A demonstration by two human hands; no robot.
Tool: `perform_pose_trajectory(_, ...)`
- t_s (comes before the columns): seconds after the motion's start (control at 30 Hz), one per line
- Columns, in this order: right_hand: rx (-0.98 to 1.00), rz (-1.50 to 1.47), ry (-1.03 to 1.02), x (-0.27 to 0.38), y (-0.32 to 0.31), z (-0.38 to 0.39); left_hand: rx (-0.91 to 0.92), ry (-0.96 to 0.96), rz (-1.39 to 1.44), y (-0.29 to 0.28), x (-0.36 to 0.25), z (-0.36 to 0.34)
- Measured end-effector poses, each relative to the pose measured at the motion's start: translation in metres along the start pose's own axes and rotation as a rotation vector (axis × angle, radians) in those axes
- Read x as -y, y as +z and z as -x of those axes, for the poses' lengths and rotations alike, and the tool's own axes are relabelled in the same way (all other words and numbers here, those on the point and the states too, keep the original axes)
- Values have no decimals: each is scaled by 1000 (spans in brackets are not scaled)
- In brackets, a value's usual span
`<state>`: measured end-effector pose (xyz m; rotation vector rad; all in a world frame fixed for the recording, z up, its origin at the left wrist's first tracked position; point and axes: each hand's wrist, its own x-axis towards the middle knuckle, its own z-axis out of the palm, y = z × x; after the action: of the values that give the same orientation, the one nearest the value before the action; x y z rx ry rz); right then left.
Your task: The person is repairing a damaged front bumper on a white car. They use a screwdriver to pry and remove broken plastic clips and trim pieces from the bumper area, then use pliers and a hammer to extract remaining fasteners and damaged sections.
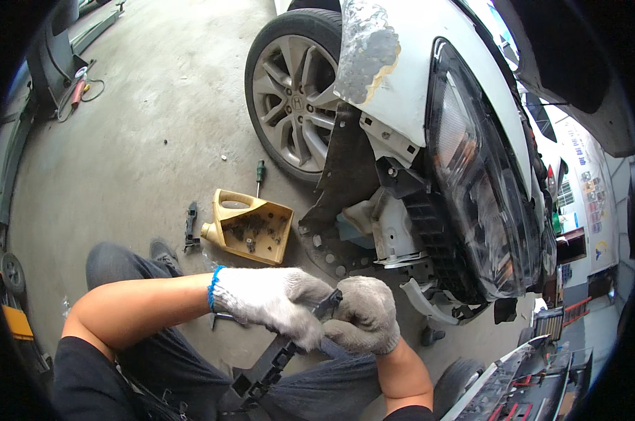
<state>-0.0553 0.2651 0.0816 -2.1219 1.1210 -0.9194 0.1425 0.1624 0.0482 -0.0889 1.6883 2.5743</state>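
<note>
A long black plastic bracket with notched clips along it slants upward over my lap. My left hand, in a white knit glove with a blue cuff edge, is closed around its upper part. Against the bracket's top end, my right hand is closed too, in a greyed knit glove; whatever its curled fingers pinch is hidden. Beyond my hands lies a yellowish plastic jug with one side cut away, and small dark fasteners inside it. A smaller black plastic piece rests on the floor left of the jug.
A green-handled screwdriver lies behind the jug. At right stands a white car with a wheel, a patched fender, an exposed headlight and a hanging dark liner. A lift post stands far left.
</note>
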Motion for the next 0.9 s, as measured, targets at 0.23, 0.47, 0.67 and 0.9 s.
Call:
perform_pose_trajectory(0.23, -97, -54, 79, 1, -2, 6, 35, -20, 579, 3, 26, -7)
perform_pose_trajectory(0.47, -84, -80, 166, 0, -6, 10, 132, 66, 651, -16, 66, -11)
perform_pose_trajectory(0.67, -97, -67, 141, -3, -6, 12, 409, 32, 1056, -26, 82, -23)
perform_pose_trajectory(0.9, -112, -105, 152, -3, -4, 11, 27, -15, 895, -29, 105, -14)
